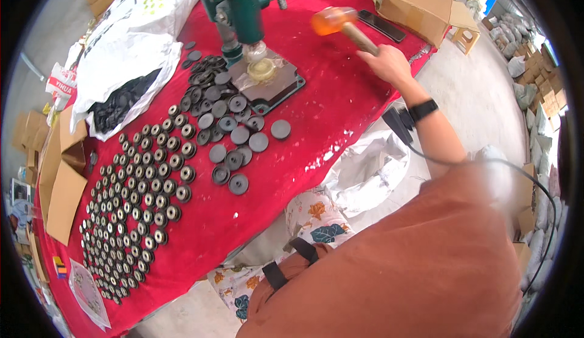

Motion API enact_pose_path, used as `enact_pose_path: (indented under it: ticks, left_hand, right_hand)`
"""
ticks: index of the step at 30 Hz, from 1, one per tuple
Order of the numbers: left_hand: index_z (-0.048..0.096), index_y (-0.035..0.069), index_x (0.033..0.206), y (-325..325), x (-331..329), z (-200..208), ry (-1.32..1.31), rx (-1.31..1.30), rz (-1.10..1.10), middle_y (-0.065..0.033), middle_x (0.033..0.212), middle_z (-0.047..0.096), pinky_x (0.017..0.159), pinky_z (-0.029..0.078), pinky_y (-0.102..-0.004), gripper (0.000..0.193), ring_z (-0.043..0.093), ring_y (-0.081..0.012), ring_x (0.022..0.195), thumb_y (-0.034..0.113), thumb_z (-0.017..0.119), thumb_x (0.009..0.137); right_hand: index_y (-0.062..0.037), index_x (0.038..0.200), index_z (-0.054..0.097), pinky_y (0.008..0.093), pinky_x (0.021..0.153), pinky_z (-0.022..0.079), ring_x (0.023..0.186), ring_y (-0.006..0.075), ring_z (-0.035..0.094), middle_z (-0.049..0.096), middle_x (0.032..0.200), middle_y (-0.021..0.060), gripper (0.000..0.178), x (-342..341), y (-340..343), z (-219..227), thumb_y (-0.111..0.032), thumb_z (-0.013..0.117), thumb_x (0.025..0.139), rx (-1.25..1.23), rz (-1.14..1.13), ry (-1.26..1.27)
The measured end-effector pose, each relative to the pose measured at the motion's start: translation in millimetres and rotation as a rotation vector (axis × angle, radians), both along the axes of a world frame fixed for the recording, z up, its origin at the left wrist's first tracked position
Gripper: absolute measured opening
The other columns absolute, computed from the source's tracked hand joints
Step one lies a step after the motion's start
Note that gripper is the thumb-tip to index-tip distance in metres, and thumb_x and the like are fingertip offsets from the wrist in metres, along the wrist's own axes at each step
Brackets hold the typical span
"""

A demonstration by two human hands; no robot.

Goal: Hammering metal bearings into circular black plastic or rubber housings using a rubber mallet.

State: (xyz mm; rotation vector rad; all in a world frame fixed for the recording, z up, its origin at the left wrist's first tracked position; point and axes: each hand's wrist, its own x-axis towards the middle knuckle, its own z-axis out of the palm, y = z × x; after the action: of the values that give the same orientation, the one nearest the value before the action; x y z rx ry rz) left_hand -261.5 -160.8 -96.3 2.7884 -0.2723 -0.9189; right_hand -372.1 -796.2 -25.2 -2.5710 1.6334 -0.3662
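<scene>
Right hand [389, 64] gripping orange mallet [336, 20], black discs [121, 104] in white sack [143, 27].

Between the green press [248, 15] and our right fingers [373, 62], we have an open stretch of red-covered surface [331, 79] to pass over. Past the mallet [333, 20], a smartphone [382, 26] and cardboard box [413, 3] block us. Leftward, loose black caps [239, 135] and rows of metal rollers [143, 186] leave us a bare strip along the near edge.
</scene>
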Motion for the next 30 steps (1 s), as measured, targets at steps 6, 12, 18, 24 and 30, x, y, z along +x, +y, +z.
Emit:
enact_pose_path:
  ticks: [6,12,18,24,30]
  left_hand:
    - [0.06,-0.004,0.106,-6.5,12.8,9.7,-0.864,-0.508,-0.433,-0.0183,0.099,0.059,0.084,0.045,-0.0377,0.026,0.056,-0.0337,0.091,0.002,0.056,0.081]
    - [0.044,-0.002,0.127,-98.3,52.5,21.6,-0.97,-0.524,-0.736,-0.0192,0.129,0.043,0.102,0.029,-0.0513,0.06,0.038,-0.0385,0.121,0.027,0.063,0.079]
    - [0.034,0.0,0.135,-108.4,60.6,15.9,-1.057,-0.44,-0.666,-0.0197,0.141,0.031,0.107,0.019,-0.0549,0.073,0.024,-0.0403,0.133,0.041,0.057,0.08]
    - [0.03,-0.002,0.139,-103.3,61.7,9.1,-1.062,-0.379,-0.641,-0.0214,0.142,0.03,0.109,0.019,-0.0512,0.073,0.023,-0.0397,0.133,0.033,0.057,0.081]
    - [0.046,-0.007,0.125,-108.4,49.4,48.5,-0.93,-0.782,-0.661,-0.0256,0.123,0.049,0.1,0.034,-0.0467,0.049,0.045,-0.0414,0.118,0.027,0.05,0.091]
  right_hand:
    - [-0.0003,0.094,0.057,0.0289,0.049,0.046,0.054,0.0122,0.056,0.057,0.066,0.0046,0.038,-61.8,124.3,-7.7,-0.033,0.07,0.08,0.385,0.204,-0.74]
    - [-0.0018,0.102,0.057,0.0282,0.049,0.045,0.056,0.0117,0.056,0.058,0.069,0.0054,0.033,-68.6,247.4,-19.5,-0.031,0.063,0.086,0.748,0.289,-0.565]
    - [-0.0011,0.101,0.055,0.0397,0.064,0.046,0.07,0.0293,0.06,0.059,0.074,0.0165,0.032,-62.4,284.1,-9.2,-0.031,0.057,0.089,0.679,0.542,-0.29]
    - [0.0058,0.101,0.052,0.0452,0.076,0.047,0.089,0.0409,0.06,0.061,0.089,0.0264,0.045,7.0,266.8,-14.7,-0.037,0.055,0.088,0.626,0.588,-0.108]
    - [0.0108,0.097,0.054,0.0422,0.076,0.049,0.084,0.0369,0.064,0.062,0.086,0.0279,0.053,23.2,251.9,-12.5,-0.04,0.059,0.085,0.74,0.621,-0.093]
